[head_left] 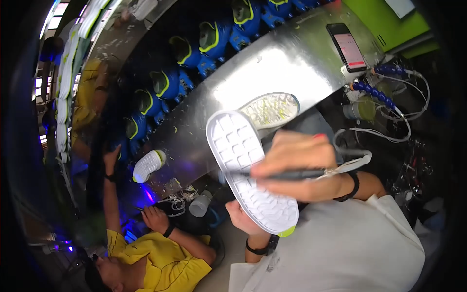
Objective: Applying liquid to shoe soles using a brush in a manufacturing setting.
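Note:
My left hand [242, 219] is wrapped round the lower edge of a white shoe sole [237, 141], with a lime tab at its heel end. The sole is held tilted, its grooved face up. In my right hand [304, 165] is a slim dark pen-like tool [238, 174] with a pale cord, lying across the middle of the sole. Motion blurs that hand and tool, and I cannot tell whether the tip touches. Just beyond, another sole [271, 110], whitish with yellow streaks, lies on the metal table [214, 104].
Blue shoe uppers [214, 41] with lime collars line the far side. A phone [346, 47] lies at the table's right, near blue jointed hoses [374, 93] and looping cords. A co-worker in yellow [170, 260] sits at left, near a small white sole [148, 165].

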